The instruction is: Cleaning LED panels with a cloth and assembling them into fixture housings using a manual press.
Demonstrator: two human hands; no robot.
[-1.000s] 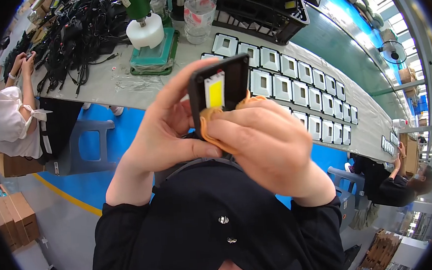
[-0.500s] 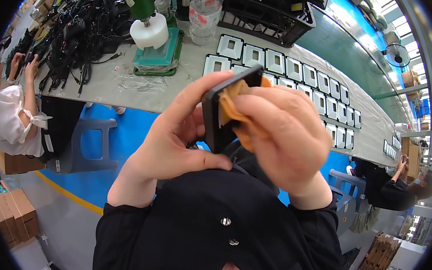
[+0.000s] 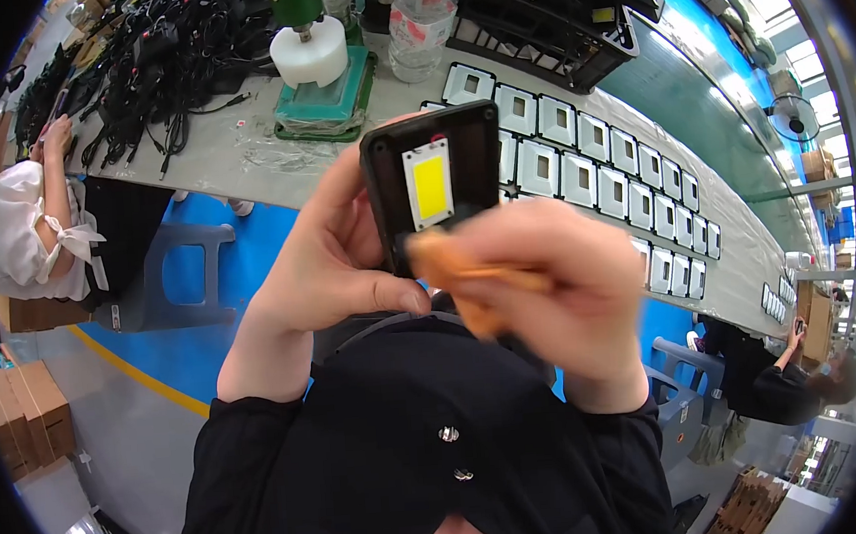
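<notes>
My left hand [image 3: 332, 249] is closed round the left edge of a black rectangular housing [image 3: 470, 155], tilted up in front of my chest. Inside the housing sits a yellow LED panel [image 3: 430, 186] with a white border. Bunched in my right hand [image 3: 568, 287] is an orange cloth [image 3: 453, 275], at the lower part of the housing; motion blurs this hand. Whether the cloth touches the inside there I cannot tell.
On the bench, several white frames with square openings [image 3: 517, 109] lie in rows. A green press [image 3: 322, 106] with a white round head, a plastic bottle [image 3: 423, 29], a black crate [image 3: 552, 50] and heaped black cables [image 3: 166, 67] stand behind. Co-workers sit at left [image 3: 29, 235] and right [image 3: 774, 392].
The housing has turned so its inside and the yellow panel show. My right hand with the cloth has moved down from its upper part to the lower edge.
</notes>
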